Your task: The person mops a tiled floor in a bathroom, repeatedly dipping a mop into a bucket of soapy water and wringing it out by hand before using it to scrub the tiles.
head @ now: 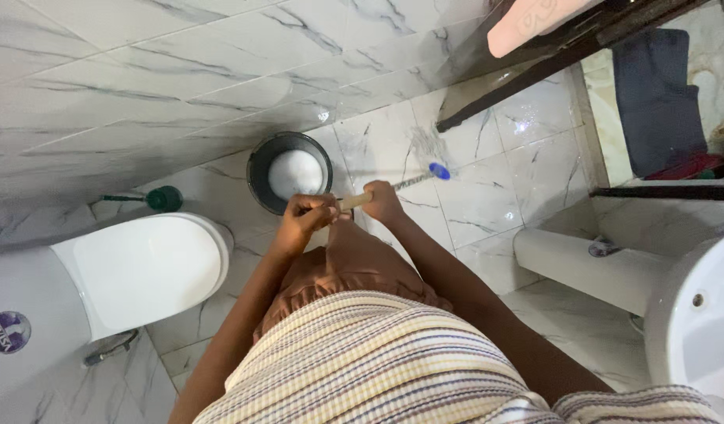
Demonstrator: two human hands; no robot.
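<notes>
One long-handled brush (409, 182), blue head at centre frame, is gripped by two hands: left hand (305, 218) and right hand (383, 202) both closed around its handle, above one black bucket (260, 161).

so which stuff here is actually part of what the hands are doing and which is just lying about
In use:
- left hand and right hand, both gripping the long-handled brush
- black bucket of white suds, just beyond the hands

Lying about:
- toilet with lid down
- green toilet brush
- sink
- dark towel
</notes>
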